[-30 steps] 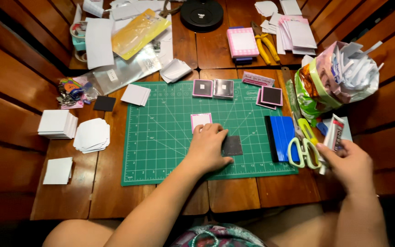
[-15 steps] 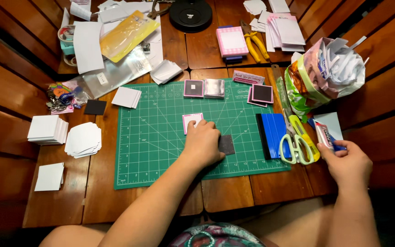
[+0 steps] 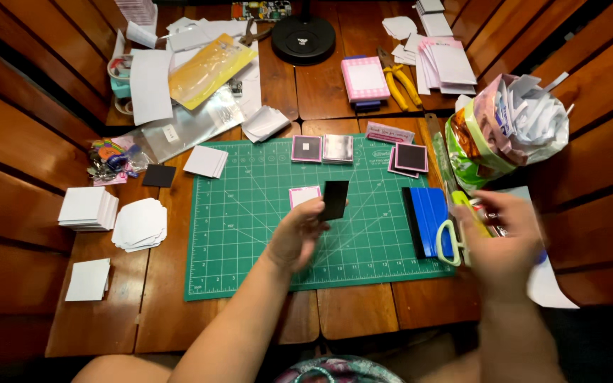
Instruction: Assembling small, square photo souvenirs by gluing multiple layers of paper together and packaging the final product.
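- While the left hand (image 3: 298, 234) hovers over the centre of the green cutting mat (image 3: 250, 241), its fingers are closed in a pinch on a small black square card (image 3: 335, 199), lifted off the mat and tilted slightly.
- At about 9 o'clock of that card, a pink-bordered white square (image 3: 304, 195) lies flat on the mat, just beside the fingertips.
- At 3 o'clock of the mat, the right hand (image 3: 503, 240) is blurred; it appears curled around something small, but what it grips cannot be told. Green-handled scissors (image 3: 453, 230) lie just beside it, next to a blue tool (image 3: 431, 220).
- At 12 o'clock on the mat stand finished pieces: a pink-framed black square (image 3: 307, 148) and a second one (image 3: 411, 157) further toward 1 o'clock.
- At 9 o'clock on the wooden surface (image 3: 356, 312) lie a stack of white squares (image 3: 88, 208) and a pile of white octagonal cards (image 3: 140, 224).
- Judgement on technique: the black card is best held by its edges, kept level, and lowered squarely so an even pink margin shows on all sides, as in the finished pieces; the mat's grid lines can serve as an alignment guide. A tilted approach risks a skewed placement.
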